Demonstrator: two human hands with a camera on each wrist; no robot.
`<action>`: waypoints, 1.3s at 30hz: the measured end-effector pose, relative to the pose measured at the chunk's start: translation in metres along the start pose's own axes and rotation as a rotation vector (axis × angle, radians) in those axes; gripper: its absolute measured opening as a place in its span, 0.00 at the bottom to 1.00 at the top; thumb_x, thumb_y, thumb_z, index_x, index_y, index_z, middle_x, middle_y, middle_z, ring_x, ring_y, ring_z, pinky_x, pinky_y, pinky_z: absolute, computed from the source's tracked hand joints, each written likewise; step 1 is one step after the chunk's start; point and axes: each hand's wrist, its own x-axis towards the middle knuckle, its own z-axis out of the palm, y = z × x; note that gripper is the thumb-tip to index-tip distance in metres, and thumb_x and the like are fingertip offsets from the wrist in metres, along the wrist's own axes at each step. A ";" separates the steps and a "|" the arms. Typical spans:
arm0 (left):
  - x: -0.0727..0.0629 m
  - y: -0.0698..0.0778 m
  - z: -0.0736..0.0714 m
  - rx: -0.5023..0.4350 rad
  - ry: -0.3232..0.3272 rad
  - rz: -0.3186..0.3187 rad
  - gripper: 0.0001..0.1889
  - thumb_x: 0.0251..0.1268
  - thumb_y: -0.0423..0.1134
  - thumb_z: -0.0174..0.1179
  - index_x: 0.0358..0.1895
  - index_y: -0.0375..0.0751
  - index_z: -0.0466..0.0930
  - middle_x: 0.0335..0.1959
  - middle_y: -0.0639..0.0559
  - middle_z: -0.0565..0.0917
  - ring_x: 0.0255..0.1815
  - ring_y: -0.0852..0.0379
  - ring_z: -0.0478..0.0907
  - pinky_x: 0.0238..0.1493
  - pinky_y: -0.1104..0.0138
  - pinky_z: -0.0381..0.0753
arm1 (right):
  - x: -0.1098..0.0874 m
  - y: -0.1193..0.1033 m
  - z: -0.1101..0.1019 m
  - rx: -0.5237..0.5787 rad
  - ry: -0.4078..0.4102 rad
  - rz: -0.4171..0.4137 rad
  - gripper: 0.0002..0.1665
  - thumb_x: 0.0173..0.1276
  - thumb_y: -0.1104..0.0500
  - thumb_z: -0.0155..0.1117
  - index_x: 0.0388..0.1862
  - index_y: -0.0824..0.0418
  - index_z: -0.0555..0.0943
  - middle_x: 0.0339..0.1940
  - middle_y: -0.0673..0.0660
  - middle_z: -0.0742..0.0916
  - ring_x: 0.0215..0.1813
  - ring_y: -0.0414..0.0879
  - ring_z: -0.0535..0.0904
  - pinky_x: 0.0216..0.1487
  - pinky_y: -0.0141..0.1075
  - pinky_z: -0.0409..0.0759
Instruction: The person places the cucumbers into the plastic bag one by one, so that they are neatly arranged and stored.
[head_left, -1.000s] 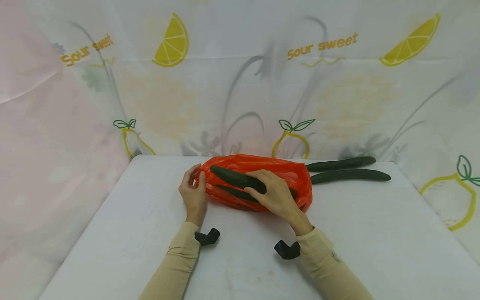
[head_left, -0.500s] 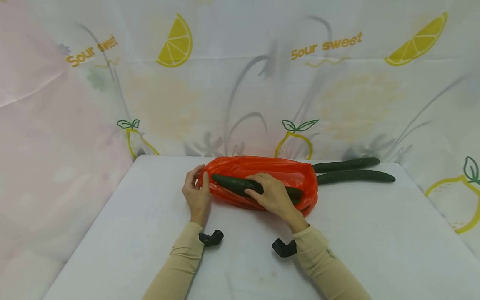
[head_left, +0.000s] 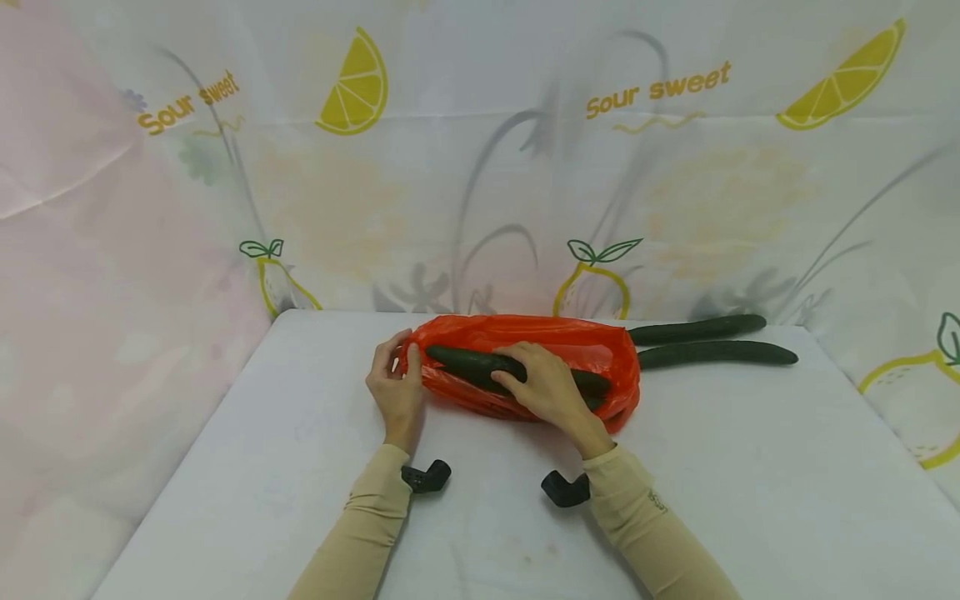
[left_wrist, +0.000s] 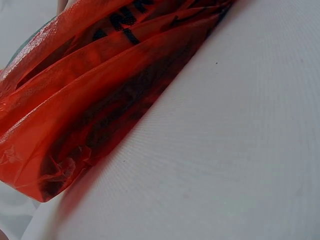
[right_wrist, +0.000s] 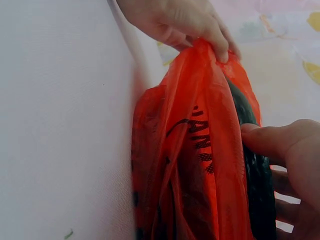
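A red plastic bag (head_left: 540,329) lies on its side on the white table, its mouth spread and dark green cucumbers inside it. At the bag's left end, my left hand (head_left: 399,398) pinches the rim between thumb and fingers, as the right wrist view also shows. My right hand (head_left: 551,387) reaches over the bag's mouth and grips a cucumber (head_left: 459,358) from above, thumb on the near side. This cucumber lies lengthwise within the bag, its tip towards my left hand. More green (head_left: 592,383) shows right of my right hand; whether it is the same cucumber I cannot tell.
Two long cucumbers lie to the right of the bag, a rear cucumber (head_left: 701,329) and a front cucumber (head_left: 720,353), their left ends hidden by it. The white table (head_left: 262,467) meets a lemon-print cloth (head_left: 465,167) behind. Black wrist cameras (head_left: 427,477) sit on both sleeves.
The cucumber in my right hand has come down into the bag and lies flatter. My left hand keeps its hold on the rim. The whole view has shifted slightly.
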 end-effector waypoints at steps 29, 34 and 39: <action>0.001 0.002 -0.001 0.184 -0.171 -0.211 0.22 0.58 0.29 0.61 0.58 0.34 0.74 0.55 0.39 0.78 0.47 0.60 0.75 0.46 0.83 0.74 | 0.006 0.001 -0.015 0.093 -0.048 0.067 0.24 0.65 0.51 0.63 0.58 0.57 0.77 0.54 0.55 0.83 0.57 0.51 0.78 0.57 0.48 0.76; 0.000 0.001 0.001 0.168 -0.111 -0.061 0.19 0.56 0.24 0.59 0.53 0.32 0.77 0.49 0.38 0.79 0.47 0.61 0.75 0.48 0.82 0.72 | 0.005 0.001 -0.015 0.100 -0.063 0.066 0.23 0.65 0.51 0.64 0.57 0.56 0.78 0.54 0.55 0.83 0.56 0.51 0.78 0.56 0.48 0.77; -0.003 0.001 0.005 0.141 -0.051 0.059 0.16 0.56 0.23 0.60 0.50 0.30 0.78 0.44 0.38 0.78 0.45 0.63 0.76 0.46 0.80 0.74 | 0.006 0.002 -0.013 0.082 -0.081 0.067 0.22 0.64 0.50 0.64 0.56 0.54 0.79 0.53 0.54 0.83 0.55 0.50 0.79 0.56 0.48 0.77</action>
